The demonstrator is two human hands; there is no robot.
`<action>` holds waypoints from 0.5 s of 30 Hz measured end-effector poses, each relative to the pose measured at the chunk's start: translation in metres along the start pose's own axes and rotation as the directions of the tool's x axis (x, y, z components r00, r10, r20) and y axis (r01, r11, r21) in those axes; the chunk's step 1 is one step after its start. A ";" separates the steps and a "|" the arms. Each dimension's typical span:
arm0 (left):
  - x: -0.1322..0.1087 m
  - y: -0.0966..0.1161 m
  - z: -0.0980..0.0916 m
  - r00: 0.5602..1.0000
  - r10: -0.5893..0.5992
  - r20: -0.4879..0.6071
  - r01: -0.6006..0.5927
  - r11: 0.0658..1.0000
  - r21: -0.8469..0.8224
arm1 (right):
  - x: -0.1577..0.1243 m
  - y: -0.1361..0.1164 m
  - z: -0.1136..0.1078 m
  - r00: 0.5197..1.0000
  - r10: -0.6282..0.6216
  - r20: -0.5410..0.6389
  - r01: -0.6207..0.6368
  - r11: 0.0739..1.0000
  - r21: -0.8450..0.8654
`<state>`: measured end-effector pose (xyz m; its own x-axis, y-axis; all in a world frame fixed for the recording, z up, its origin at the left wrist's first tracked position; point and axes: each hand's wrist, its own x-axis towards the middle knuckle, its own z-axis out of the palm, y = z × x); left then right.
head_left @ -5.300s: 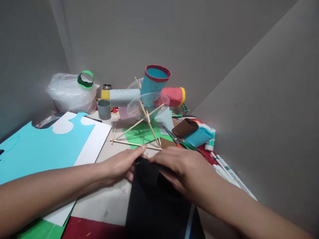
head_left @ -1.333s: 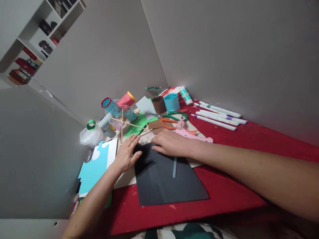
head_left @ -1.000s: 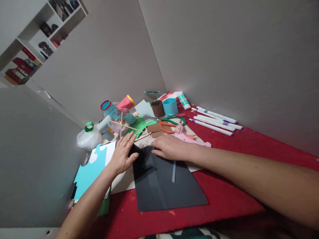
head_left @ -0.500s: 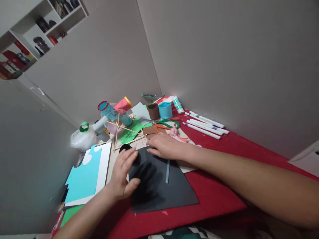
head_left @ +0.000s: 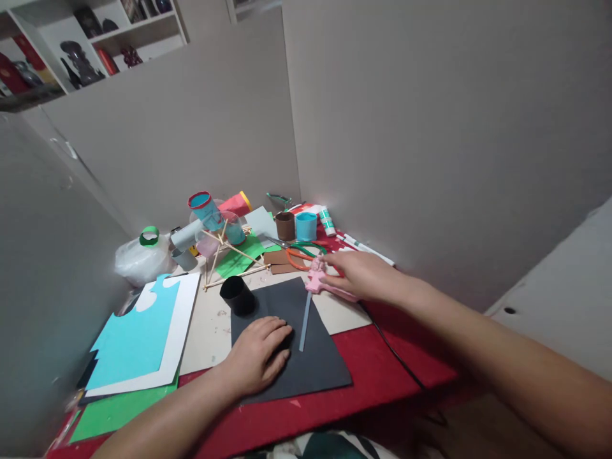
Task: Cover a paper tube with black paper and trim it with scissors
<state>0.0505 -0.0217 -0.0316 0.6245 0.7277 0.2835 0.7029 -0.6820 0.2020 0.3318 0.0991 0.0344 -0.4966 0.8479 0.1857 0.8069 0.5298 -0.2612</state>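
Note:
My left hand (head_left: 262, 349) lies palm down on a black sheet (head_left: 315, 376), fingers stretched and slightly bent, holding nothing. Just beyond it a black paper tube (head_left: 237, 296) stands upright at the sheet's far left corner. Over a pink hot glue gun (head_left: 314, 280) at the sheet's far right edge is my right hand (head_left: 361, 273), its thumb and fingers around the gun; the palm hides part of the grip. A translucent glue stick (head_left: 305, 325) juts from the gun toward me, across the black sheet.
Left are turquoise foam (head_left: 138, 331) and a green sheet (head_left: 124, 408). Behind stand a stick frame (head_left: 222, 245), brown cup (head_left: 285, 226), blue cup (head_left: 306, 226), scissors (head_left: 310, 248) and markers (head_left: 368, 247). A black cord (head_left: 396, 354) crosses the red cloth (head_left: 382, 370).
My left hand has come down onto the black sheet, uncovering the black tube. My right hand has moved right, off the sheet's far edge, and onto the pink glue gun. The view has shifted.

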 end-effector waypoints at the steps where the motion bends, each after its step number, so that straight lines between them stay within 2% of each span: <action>1: -0.001 0.000 0.000 1.000 -0.006 0.006 0.006 1.000 -0.007 | -0.007 0.003 0.005 1.000 0.011 0.025 -0.010 1.000 -0.014; 4: -0.002 0.001 0.000 0.999 -0.022 0.026 0.023 0.999 -0.026 | -0.021 0.008 0.023 0.996 0.017 0.082 -0.016 1.000 -0.021; 9: -0.002 0.002 -0.002 0.998 -0.026 0.057 0.028 0.999 -0.045 | -0.024 0.019 0.046 0.999 0.041 0.008 -0.041 0.998 0.037; 15: -0.004 0.002 0.001 0.999 -0.017 0.040 0.020 0.997 -0.076 | -0.036 0.040 0.046 0.993 0.074 -0.092 -0.060 0.987 0.151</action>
<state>0.0493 -0.0256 -0.0329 0.6258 0.7414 0.2423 0.6874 -0.6710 0.2780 0.3674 0.0905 -0.0269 -0.4037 0.8795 0.2521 0.7776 0.4750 -0.4119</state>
